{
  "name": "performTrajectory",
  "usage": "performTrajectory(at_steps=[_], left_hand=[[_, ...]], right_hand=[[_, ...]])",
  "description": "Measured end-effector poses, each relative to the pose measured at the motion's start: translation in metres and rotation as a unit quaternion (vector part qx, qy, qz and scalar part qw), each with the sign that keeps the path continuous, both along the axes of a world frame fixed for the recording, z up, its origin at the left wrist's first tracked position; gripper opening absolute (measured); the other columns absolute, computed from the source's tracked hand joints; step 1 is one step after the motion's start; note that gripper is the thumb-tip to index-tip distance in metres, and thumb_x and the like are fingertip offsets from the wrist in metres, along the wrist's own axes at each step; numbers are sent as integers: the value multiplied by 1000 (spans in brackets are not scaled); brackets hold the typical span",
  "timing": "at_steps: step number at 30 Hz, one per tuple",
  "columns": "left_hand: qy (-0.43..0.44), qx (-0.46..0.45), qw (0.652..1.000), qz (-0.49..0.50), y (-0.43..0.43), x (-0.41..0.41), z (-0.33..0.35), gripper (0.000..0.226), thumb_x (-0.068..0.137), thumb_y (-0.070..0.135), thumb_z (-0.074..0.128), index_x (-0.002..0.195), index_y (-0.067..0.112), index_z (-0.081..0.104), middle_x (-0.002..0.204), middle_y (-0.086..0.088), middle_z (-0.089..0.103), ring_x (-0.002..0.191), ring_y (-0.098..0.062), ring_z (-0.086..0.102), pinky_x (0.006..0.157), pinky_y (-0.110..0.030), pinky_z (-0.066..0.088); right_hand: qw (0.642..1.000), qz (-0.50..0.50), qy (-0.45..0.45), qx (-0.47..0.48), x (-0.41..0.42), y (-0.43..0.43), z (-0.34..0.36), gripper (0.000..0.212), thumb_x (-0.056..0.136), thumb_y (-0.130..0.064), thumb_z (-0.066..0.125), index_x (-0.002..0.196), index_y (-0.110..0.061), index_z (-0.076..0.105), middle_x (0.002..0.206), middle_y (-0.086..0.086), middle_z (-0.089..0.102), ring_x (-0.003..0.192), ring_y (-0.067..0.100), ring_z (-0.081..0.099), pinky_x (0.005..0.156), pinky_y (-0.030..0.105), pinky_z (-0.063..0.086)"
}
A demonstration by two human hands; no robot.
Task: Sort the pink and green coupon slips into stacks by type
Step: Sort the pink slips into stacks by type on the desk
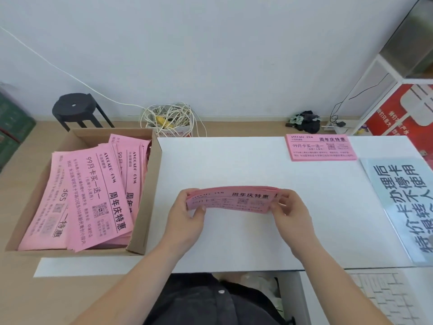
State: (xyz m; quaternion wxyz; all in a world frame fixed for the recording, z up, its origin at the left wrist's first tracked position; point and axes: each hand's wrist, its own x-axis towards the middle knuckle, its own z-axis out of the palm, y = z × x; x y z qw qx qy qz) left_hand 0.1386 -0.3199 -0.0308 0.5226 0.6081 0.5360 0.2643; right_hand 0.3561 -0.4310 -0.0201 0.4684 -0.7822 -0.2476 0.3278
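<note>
Pink coupon slips [232, 200] are held as a thin bundle just above the counter [234, 165], pinched at one short end by the left hand [185, 214] and at the other by the right hand [293, 212]. The bundle's long axis runs hand to hand, print upward. The paper is judged light, floppy and prone to fanning, so it is best gripped at both ends. A squared pink stack [322, 147] lies beyond the right hand.

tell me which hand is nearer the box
Left. The left hand holds the slips' end close beside the box; the right hand holds the opposite end, farther away.
</note>
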Motion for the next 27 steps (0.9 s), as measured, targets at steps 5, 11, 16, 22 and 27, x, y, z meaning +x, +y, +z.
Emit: performTrajectory(at_steps=[5, 11, 16, 22, 27], left_hand=[[-23, -22, 999, 32, -4, 16, -12, 26, 100, 11, 59, 117, 30, 52, 115, 9, 62, 115, -4, 56, 97, -26, 47], [-4, -4, 1000, 17, -4, 15, -15, 22, 106, 14, 47, 122, 29, 49, 115, 16, 61, 111, 3, 55, 85, -12, 42], [49, 17, 999, -12, 1, 15, -8, 18, 106, 13, 43, 116, 26, 50, 109, 13, 63, 101, -1, 59, 76, -18, 47], [120, 14, 992, -35, 9, 1, -23, 19, 100, 13, 56, 109, 29, 63, 103, 14, 68, 92, -5, 64, 67, -11, 44], [146, 52, 987, -35, 8, 2, -32, 18, 97, 19, 59, 111, 30, 63, 103, 9, 62, 95, -9, 61, 75, -22, 50]], right_hand=[[998, -48, 11, 26, -23, 6, -14, 12, 103, -14, 51, 106, -26, 53, 101, -8, 68, 83, -11, 60, 68, 17, 46], [999, -25, -13, 15, -26, 10, -22, 19, 104, -12, 48, 110, -28, 58, 102, -12, 67, 90, -7, 60, 73, 20, 44], [996, 27, -57, -61, -10, 15, -8, 20, 99, -7, 45, 97, -20, 59, 91, -2, 67, 83, 18, 61, 65, 31, 45], [938, 140, -213, -236, -2, 17, -15, 56, 97, -19, 53, 150, -23, 36, 131, 1, 57, 118, 24, 57, 90, 44, 53], [865, 292, -371, -172, -39, 5, -28, 45, 100, -43, 53, 144, -38, 50, 155, -8, 37, 144, 15, 32, 101, 36, 50]])
